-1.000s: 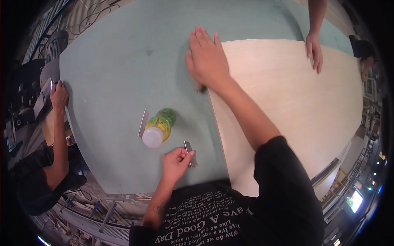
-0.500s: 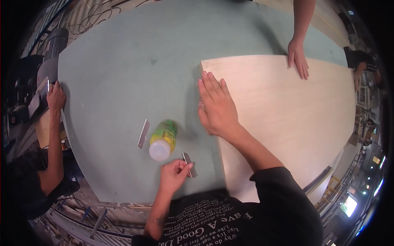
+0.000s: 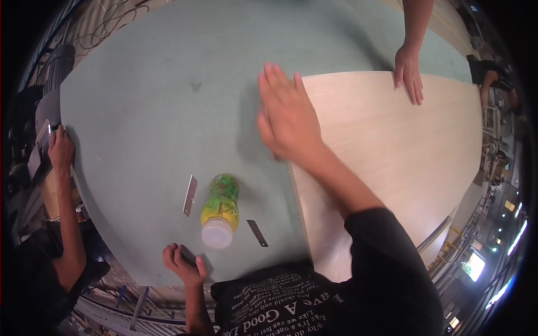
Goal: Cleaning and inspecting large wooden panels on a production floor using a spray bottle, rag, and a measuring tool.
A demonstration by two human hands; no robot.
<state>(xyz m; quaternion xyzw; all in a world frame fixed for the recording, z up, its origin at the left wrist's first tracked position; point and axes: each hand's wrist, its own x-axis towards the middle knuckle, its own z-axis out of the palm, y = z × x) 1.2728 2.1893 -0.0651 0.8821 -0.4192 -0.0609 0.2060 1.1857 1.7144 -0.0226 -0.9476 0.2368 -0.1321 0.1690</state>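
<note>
Neither grip holds anything: one bottle (image 3: 219, 208), two strips (image 3: 190, 195).

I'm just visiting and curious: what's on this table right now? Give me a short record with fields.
Surface: grey-green table
Board: pale wooden board lying flat on the table's right side
Right hand: right hand blurred, fingers spread, at the board's left edge; contact unclear
Left hand: left hand curled at the table's near edge, nothing visibly held
Bottle: yellow-green bottle on its side, white cap toward the person
Small items: dark flat strip right of the bottle; pale flat strip left of it
Others: another person's hand on the board's far edge
</note>
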